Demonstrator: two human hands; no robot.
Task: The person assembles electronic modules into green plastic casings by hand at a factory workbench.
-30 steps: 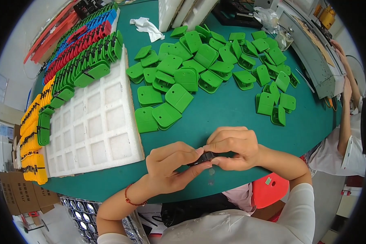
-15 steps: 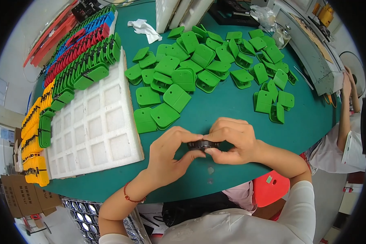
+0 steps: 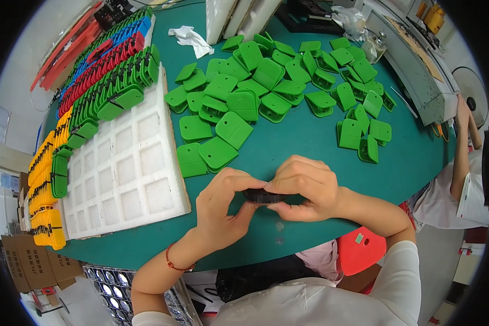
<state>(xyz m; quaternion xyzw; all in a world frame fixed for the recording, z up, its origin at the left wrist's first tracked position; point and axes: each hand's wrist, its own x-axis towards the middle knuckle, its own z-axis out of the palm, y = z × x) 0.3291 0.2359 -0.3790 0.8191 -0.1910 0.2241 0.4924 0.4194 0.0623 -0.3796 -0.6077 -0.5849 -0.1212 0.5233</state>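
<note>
A small black rounded part is pinched between both my hands above the near edge of the green table. My left hand grips its left end between thumb and fingers, and my right hand grips its right end the same way. The fingers cover much of the part, so its exact kind cannot be made out. Beyond my hands lie many loose green folded plastic pieces with small holes, in a heap. The nearest of them sit just past my left hand.
To the left lies a white foam tray with square pockets. Rows of yellow, red and green clips stand along it. A white cloth, foam boards and a grey machine are farther back. Another person's arm is at right.
Both hands have shifted slightly left with the black part, which now appears tilted a little differently. The fingers keep their pinch. The view has moved very slightly.
</note>
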